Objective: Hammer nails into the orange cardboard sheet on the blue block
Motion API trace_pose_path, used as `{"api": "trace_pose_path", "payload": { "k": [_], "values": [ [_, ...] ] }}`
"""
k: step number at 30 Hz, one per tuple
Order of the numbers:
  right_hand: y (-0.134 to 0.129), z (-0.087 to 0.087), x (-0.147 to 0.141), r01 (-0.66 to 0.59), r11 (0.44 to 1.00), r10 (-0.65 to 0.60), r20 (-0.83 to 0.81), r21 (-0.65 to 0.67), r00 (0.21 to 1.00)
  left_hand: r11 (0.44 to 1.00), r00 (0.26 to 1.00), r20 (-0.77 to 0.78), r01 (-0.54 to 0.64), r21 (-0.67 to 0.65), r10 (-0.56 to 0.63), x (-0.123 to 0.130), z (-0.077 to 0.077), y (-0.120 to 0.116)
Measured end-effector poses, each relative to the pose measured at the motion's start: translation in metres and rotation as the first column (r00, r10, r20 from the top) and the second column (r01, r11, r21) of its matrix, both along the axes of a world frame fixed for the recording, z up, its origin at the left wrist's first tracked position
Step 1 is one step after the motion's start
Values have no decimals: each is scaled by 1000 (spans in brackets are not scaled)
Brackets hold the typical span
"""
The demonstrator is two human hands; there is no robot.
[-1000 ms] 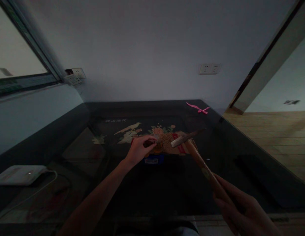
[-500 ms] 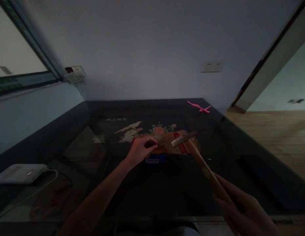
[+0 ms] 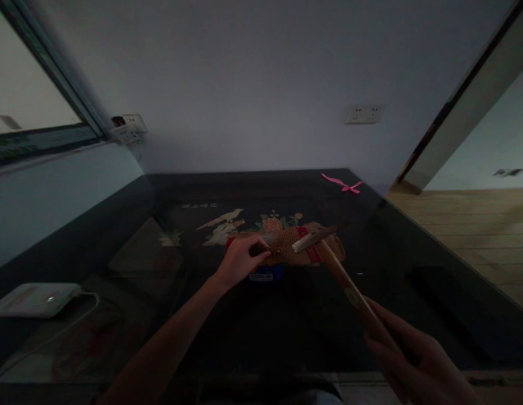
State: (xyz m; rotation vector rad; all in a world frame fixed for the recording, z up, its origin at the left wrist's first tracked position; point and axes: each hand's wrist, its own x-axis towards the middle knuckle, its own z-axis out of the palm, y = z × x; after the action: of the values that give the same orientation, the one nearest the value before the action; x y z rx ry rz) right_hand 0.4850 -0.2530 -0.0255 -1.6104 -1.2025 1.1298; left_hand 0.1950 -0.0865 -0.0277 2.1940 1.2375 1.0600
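My right hand [image 3: 413, 349] is wrapped round the wooden handle of a hammer [image 3: 349, 284] at the lower right. The hammer's metal head is over the right part of a brown, dotted piece with red bands [image 3: 289, 242], at the middle of the dark table. My left hand [image 3: 243, 257] rests at the left part of that piece, thumb and forefinger pinched together. What the pinch holds is too small and dark to make out. A blue object with a pale label [image 3: 265, 274] shows under the near edge of the piece.
A pink ribbon [image 3: 343, 184] lies near the table's back right corner. At the left is a white device [image 3: 37, 299] with a cable. A dark flat object [image 3: 451, 309] lies at the right. Wall sockets [image 3: 365, 114] are behind the glossy table [image 3: 244, 183].
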Motion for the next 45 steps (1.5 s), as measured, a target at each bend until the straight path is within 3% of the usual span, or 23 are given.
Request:
{"api": "trace_pose_path", "payload": {
  "k": [8,13,20,27,34,45],
  "values": [
    [0,3,-3,27,1000,-27,-26,-15,999,999,997,57,45,-25,-43,2,7,-1],
    [8,-2,5,-144,983,145,0,-112,989,999,998,70,1,-39,2,6,12,0],
    [15,-11,5,-184,978,188,37,-98,981,1000,997,70,12,5,-12,9,14,0],
    [19,-11,0,-126,988,129,34,-92,991,1000,998,61,20,11,-20,10,11,2],
    [17,-19,-2,-166,978,164,-27,-124,986,999,999,20,31,15,-31,9,12,3],
    [16,-7,-9,-138,988,141,37,-68,989,999,999,-3,41,2,-41,10,12,2]
  ]
}}
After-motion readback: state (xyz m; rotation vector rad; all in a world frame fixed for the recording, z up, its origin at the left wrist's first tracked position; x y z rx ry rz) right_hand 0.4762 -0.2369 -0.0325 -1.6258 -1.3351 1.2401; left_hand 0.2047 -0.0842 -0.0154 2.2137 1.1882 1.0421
